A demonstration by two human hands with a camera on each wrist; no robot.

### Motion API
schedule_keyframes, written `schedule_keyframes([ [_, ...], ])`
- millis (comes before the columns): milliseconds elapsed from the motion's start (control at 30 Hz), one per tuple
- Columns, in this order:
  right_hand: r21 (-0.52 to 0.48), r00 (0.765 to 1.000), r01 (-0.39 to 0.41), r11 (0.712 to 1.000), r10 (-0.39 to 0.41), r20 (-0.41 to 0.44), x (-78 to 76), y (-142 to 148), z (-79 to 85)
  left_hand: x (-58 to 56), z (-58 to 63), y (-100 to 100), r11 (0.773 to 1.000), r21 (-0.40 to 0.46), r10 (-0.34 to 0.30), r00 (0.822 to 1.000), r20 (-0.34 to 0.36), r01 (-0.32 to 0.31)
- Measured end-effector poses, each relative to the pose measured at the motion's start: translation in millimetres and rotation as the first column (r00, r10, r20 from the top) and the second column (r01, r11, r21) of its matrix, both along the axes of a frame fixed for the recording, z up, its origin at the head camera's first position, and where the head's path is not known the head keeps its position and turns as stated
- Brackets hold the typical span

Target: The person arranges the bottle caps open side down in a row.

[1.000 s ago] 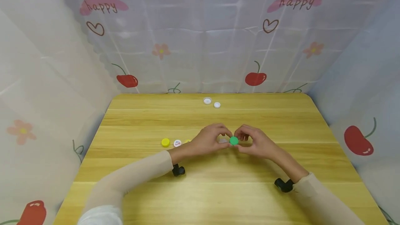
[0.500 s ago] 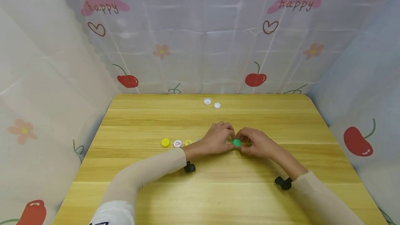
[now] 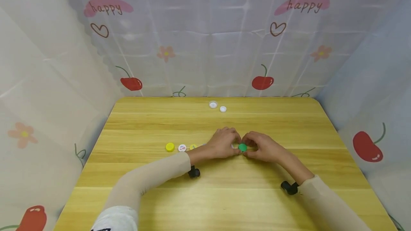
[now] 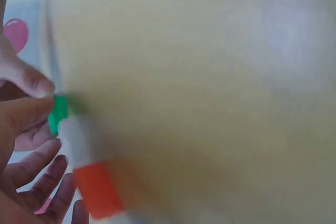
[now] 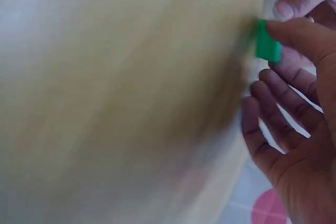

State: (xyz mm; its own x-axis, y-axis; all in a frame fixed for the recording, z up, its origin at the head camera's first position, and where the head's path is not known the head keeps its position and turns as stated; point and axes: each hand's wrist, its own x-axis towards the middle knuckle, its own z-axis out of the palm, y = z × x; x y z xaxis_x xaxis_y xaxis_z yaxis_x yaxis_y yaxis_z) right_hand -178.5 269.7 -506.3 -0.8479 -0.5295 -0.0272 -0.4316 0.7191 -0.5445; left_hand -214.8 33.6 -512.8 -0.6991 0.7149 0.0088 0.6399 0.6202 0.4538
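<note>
A green bottle cap (image 3: 242, 147) lies at the right end of a row of caps. My left hand (image 3: 222, 144) holds it at its left side between thumb and forefinger. From the other side my right hand (image 3: 265, 147) pinches the same cap, its remaining fingers loosely bent. In the left wrist view a whitish cap (image 4: 81, 140) stands right beside the green one, followed by an orange cap (image 4: 98, 190). The left hand hides most of these two in the head view. Seen from the right wrist, the green cap (image 5: 268, 41) stands edge-on under the thumb.
Further left in the row are a yellow cap (image 3: 170, 147), a white printed cap (image 3: 182, 148) and a yellow printed cap (image 3: 193, 147). Two white round caps, one larger (image 3: 213, 104) and one smaller (image 3: 223, 109), lie near the back edge of the wooden table (image 3: 205, 202).
My left hand has shifted right, closer to the right hand, uncovering more of the row on the left. The green cap has moved slightly right and nearer, both hands staying at it.
</note>
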Motion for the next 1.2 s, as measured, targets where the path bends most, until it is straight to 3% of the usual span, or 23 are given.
schedule_keyframes([
  [133, 0.014, 0.997, 0.006, 1.0, -0.007, 0.079, -11.1, 1.7, 13.2, -16.6, 14.7, -14.4, 0.999, 0.03, 0.026, 0.997, 0.071, -0.028],
  [300, 0.027, 0.993, 0.018, 0.999, -0.021, 0.115, -41.5, -1.4, 22.5, -55.9, 31.1, -37.3, 0.981, 0.104, 0.147, 0.978, 0.149, -0.164],
  [400, 0.064, 0.995, 0.026, 0.998, -0.032, 0.094, -61.7, -8.8, 21.4, -78.3, 32.4, -47.7, 0.963, 0.133, 0.215, 0.965, 0.151, -0.236],
  [533, 0.092, 0.994, 0.06, 0.994, -0.068, 0.083, -85.7, -20.6, 15.0, -97.1, 26.6, -49.6, 0.945, 0.13, 0.273, 0.943, 0.19, -0.3],
  [667, 0.015, 0.985, 0.119, 0.993, -0.12, 0.122, -105.6, -35.7, 8.3, -109.1, 16.3, -44.9, 0.932, 0.1, 0.324, 0.926, 0.191, -0.347],
  [833, -0.08, 0.971, 0.19, 0.979, -0.176, 0.161, -123.3, -47.3, 1.7, -121.1, 7.8, -38.2, 0.927, 0.068, 0.356, 0.922, 0.154, -0.369],
  [1000, -0.121, 0.957, 0.244, 0.962, -0.219, 0.191, -134.5, -51.0, -1.7, -128.6, 3.9, -29.0, 0.929, 0.065, 0.355, 0.925, 0.133, -0.365],
  [1200, -0.117, 0.954, 0.273, 0.955, -0.252, 0.163, -142.5, -59.6, -5.1, -130.5, 4.7, -26.4, 0.934, 0.056, 0.344, 0.932, 0.113, -0.352],
])
